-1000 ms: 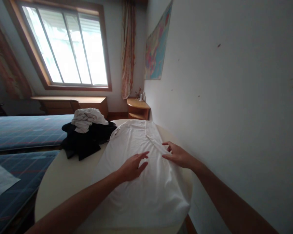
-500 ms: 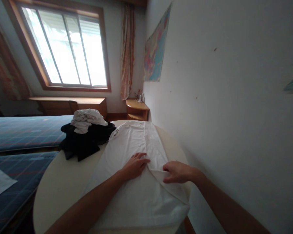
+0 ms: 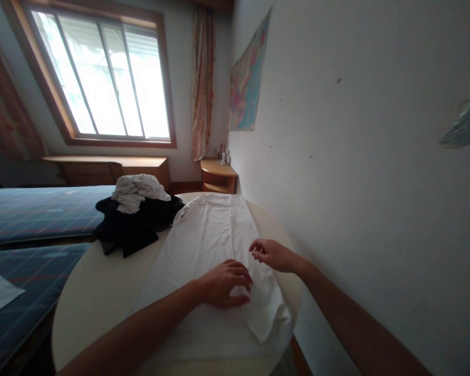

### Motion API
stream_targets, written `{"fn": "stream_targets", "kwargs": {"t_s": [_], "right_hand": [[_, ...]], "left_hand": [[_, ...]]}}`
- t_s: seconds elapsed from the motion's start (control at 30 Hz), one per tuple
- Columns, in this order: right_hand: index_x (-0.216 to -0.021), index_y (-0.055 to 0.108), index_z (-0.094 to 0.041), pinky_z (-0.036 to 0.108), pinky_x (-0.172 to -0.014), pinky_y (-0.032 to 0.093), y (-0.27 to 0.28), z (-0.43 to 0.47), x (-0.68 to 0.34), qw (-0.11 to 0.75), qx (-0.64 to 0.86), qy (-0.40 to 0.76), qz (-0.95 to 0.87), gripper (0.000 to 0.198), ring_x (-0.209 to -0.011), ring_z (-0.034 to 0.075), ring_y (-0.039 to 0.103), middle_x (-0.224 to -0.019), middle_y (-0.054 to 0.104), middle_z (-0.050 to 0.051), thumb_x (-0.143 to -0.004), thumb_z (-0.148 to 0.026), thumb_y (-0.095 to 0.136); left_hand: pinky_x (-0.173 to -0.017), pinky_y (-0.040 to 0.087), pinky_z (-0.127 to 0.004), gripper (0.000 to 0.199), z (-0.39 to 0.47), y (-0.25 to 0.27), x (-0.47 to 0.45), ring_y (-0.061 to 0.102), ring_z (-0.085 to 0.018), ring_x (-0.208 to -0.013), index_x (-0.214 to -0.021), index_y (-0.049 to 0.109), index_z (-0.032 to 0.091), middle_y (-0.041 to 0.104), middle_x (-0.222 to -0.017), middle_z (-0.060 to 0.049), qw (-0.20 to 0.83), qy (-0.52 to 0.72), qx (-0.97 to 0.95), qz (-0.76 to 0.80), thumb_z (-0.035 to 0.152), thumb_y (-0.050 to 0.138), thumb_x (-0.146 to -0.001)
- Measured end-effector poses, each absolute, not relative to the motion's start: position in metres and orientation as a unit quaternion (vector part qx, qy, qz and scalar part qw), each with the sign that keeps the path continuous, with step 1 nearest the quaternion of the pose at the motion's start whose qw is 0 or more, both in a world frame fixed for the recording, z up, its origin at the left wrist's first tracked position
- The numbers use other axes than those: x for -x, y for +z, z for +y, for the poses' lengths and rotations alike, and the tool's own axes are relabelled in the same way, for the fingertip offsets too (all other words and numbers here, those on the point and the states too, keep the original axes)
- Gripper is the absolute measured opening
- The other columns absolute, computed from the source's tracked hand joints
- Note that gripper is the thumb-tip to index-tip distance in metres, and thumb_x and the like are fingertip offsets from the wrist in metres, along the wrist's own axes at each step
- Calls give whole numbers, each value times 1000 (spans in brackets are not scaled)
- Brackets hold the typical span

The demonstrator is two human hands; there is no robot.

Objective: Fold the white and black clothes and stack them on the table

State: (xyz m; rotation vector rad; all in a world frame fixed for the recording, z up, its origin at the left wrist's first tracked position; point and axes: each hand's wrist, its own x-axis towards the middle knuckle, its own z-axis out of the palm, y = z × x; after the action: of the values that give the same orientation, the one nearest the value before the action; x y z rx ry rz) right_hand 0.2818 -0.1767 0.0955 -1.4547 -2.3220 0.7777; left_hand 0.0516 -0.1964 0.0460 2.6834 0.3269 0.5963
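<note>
A white garment (image 3: pixel 191 256) lies spread lengthwise over a round cream table (image 3: pixel 97 287), its right side folded inward. Its exact kind I cannot make out. Over the lower middle of the cloth is my left hand (image 3: pixel 225 283), with fingers bent and thumb apart, holding nothing. My right hand (image 3: pixel 273 255) hovers by the garment's right edge, farther from me than the left. Its fingers are loosely curled, with a gap to the thumb and no cloth between them. Near the bottom right corner a loose flap of the garment sits crumpled.
Black clothing (image 3: pixel 141 227) with a bunched white cloth (image 3: pixel 139 190) on top rests at the table's far left. A bare wall (image 3: pixel 356 198) runs close along the right. Plaid mattresses (image 3: pixel 35 214) stand to the left, and a small wooden shelf (image 3: pixel 218 168) stands beyond.
My right hand has let go of the garment's edge and moved up and away. My left hand has come nearer and slightly right. The right edge now lies folded inward.
</note>
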Motion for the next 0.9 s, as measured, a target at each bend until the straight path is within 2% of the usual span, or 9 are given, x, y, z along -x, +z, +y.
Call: {"fn": "stream_targets", "kwargs": {"t_s": [0.1, 0.17, 0.27, 0.37, 0.53, 0.63, 0.8, 0.9], "right_hand": [[-117, 64, -15, 33, -96, 46, 75, -156, -288, 162, 525, 155, -821, 32, -106, 22, 64, -117, 68, 13, -91, -25, 49], [-123, 62, -14, 33, -103, 42, 61, -146, -288, 150, 520, 143, -828, 36, -116, 22, 59, -127, 64, 14, -91, -23, 47], [-119, 65, -13, 34, -102, 43, 41, -132, -289, 144, 512, 143, -834, 35, -113, 22, 61, -122, 67, 13, -91, -22, 47], [-113, 68, -13, 35, -99, 45, 28, -123, -294, 168, 502, 143, -836, 31, -108, 23, 62, -115, 69, 14, -89, -22, 50], [-111, 69, -15, 35, -94, 47, 24, -119, -303, 190, 476, 160, -844, 30, -104, 23, 63, -112, 70, 13, -89, -24, 51], [-110, 69, -16, 35, -94, 47, 28, -122, -304, 188, 473, 165, -845, 29, -102, 22, 64, -112, 70, 12, -88, -24, 52], [-108, 70, -15, 33, -93, 47, 35, -128, -300, 195, 478, 168, -840, 29, -101, 22, 64, -110, 71, 11, -88, -26, 52], [-109, 70, -15, 32, -88, 49, 38, -129, -301, 188, 489, 176, -834, 30, -96, 22, 65, -109, 71, 11, -87, -28, 52]], "left_hand": [[-96, 47, -41, 49, -229, 52, -75, 65, -27, -103, -114, 65, 23, 71, -111, -9, 190, 198, -946, 171, 58, 65, -80], [-89, 50, -43, 55, -246, 53, -92, 68, -29, -96, -116, 65, 22, 72, -103, -9, 196, 172, -940, 221, 63, 63, -79], [-86, 51, -43, 56, -258, 52, -113, 68, -31, -94, -122, 63, 20, 73, -104, -11, 219, 152, -917, 297, 59, 60, -82], [-84, 52, -37, 50, -258, 54, -123, 69, -27, -95, -125, 62, 19, 73, -105, -9, 274, 133, -892, 333, 50, 57, -86], [-76, 51, -27, 29, -254, 60, -120, 68, -19, -85, -106, 69, 20, 73, -97, -4, 299, 126, -894, 310, 27, 57, -81], [-76, 50, -23, 26, -256, 65, -114, 66, -15, -84, -101, 67, 20, 71, -96, -2, 232, 187, -925, 236, 20, 55, -79], [-65, 49, -26, 18, -264, 71, -100, 61, -16, -77, -94, 64, 21, 67, -96, -3, 23, 251, -953, 166, 20, 54, -79], [-59, 47, -25, 15, -264, 73, -92, 60, -17, -76, -93, 64, 22, 65, -97, -3, -20, 256, -954, 154, 21, 54, -81]]}}
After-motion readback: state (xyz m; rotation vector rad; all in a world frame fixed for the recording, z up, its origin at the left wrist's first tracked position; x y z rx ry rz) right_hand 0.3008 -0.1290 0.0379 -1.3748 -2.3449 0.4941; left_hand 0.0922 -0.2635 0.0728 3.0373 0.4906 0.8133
